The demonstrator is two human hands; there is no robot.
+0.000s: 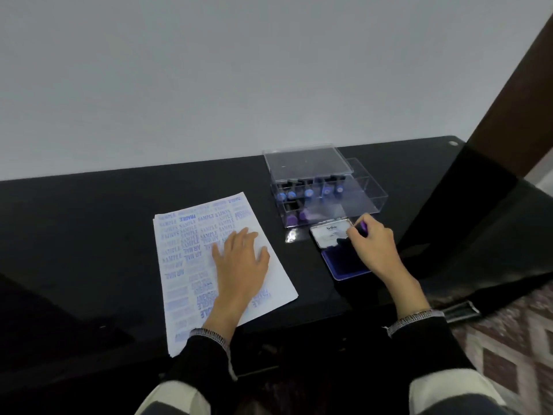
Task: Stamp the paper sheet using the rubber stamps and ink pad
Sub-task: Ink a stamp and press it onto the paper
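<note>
Blue-stamped paper sheet (pixel 269 283) under flat left fingers (pixel 239 238); right fingers (pixel 356 232) pinch purple stamp (pixel 363 226)

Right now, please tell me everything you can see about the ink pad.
The ink pad is a small hinged case, lying open on the black table, right of the paper sheet and in front of the clear plastic stamp box. Its tray holds a dark purple-blue pad; the raised lid looks like shiny metal with a white label, text too blurred to read. The right hand, gripping a purple stamp, is over the case; contact cannot be told.
</note>
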